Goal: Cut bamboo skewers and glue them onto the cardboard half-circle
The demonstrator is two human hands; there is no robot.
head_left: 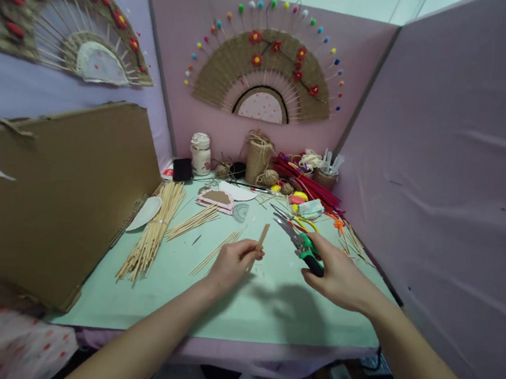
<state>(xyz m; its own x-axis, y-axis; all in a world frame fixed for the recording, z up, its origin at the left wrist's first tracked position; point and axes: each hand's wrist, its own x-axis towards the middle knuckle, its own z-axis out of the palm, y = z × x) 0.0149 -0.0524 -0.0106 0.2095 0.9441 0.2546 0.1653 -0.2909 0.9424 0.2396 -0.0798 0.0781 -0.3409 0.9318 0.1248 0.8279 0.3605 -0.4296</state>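
My left hand [233, 264] is closed in a pinch on a short wooden stick [262, 238], held upright just above the pale green table [262, 317]. My right hand [338, 272] grips green-handled cutting pliers [300, 241], whose metal jaws point up and left toward the stick, a little apart from it. Both hands hover over the table's middle.
A thick bundle of bamboo sticks [154, 232] and smaller loose groups [193, 222] lie to the left. A big cardboard sheet [48, 190] leans at the left edge. Twine, a white bottle [200, 153], red pipe cleaners [310, 185] and scissors crowd the back. Fan decorations hang on the walls.
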